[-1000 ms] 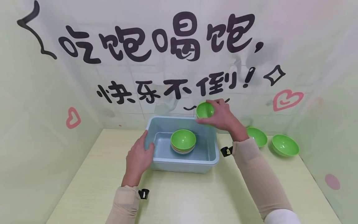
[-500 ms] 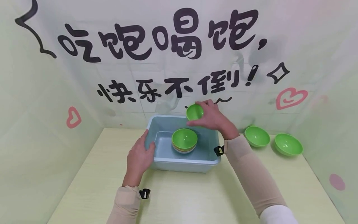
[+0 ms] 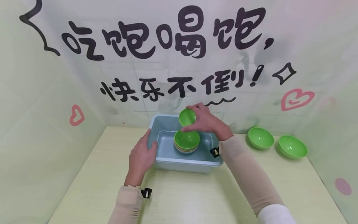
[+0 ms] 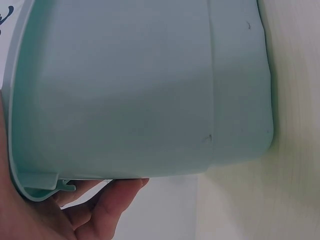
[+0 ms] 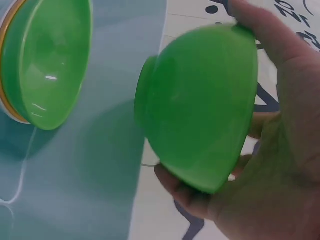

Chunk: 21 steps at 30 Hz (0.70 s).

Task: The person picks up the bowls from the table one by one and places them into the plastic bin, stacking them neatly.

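A light blue plastic tub (image 3: 184, 165) stands on the table in the head view. My left hand (image 3: 141, 155) grips its left rim, the thumb inside; the left wrist view shows fingers (image 4: 107, 205) curled beneath the rim. My right hand (image 3: 205, 119) holds a small green bowl (image 3: 186, 117) by its rim, thumb on one side and fingers on the other. This bowl (image 5: 200, 105) hangs over the tub, above and slightly behind a nested stack of bowls (image 3: 186, 140). The stack has a green bowl on top, with orange and white rims showing below.
Two more green bowls, one nearer (image 3: 260, 137) and one farther right (image 3: 292, 147), sit on the table (image 3: 179, 199) by the back right corner. A printed curtain (image 3: 126, 71) hangs behind and along both sides.
My right hand has carried the small green bowl leftward, from over the tub's back right corner to above the stack. My left hand keeps its grip on the tub rim.
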### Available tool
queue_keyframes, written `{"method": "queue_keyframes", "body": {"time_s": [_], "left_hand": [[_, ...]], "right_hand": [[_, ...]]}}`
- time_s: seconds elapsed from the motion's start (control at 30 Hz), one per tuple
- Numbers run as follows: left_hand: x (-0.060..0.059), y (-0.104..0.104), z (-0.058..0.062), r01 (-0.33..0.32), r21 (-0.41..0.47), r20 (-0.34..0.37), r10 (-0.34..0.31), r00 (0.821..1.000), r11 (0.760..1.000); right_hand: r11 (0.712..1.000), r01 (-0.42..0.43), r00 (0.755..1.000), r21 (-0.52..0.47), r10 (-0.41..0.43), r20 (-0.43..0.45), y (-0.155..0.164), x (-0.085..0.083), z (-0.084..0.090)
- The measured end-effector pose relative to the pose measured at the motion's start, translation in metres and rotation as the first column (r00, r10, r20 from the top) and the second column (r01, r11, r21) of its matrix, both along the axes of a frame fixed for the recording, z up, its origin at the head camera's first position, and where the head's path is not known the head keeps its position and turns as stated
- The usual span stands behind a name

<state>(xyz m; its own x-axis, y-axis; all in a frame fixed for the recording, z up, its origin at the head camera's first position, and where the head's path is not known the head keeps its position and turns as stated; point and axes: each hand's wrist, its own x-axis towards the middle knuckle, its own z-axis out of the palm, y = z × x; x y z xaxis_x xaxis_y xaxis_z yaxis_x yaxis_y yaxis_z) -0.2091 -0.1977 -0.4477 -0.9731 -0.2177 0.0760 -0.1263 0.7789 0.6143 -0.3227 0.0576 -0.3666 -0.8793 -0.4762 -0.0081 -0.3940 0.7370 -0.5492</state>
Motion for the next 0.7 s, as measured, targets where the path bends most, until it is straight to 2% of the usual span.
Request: {"method": "queue_keyframes", "body": {"time_s": [0.23, 0.4, 0.7], "left_hand": [[0.001, 0.0, 0.001, -0.011, 0.005, 0.0, 0.011, 1.0, 1.0], [0.001, 0.001, 0.001, -0.01, 0.008, 0.007, 0.01, 1.0, 1.0], [0.0, 0.001, 0.0, -0.011, -0.005, 0.005, 0.011, 1.0, 1.0]], "right_hand": [[0.993, -0.117, 0.992, 0.004, 0.117, 0.04, -0.008, -0.002, -0.013], [0.989, -0.145, 0.989, 0.018, 0.144, 0.043, -0.011, -0.001, -0.023], [0.978, -0.19, 0.981, 0.084, 0.191, -0.01, -0.015, -0.001, -0.041]]}}
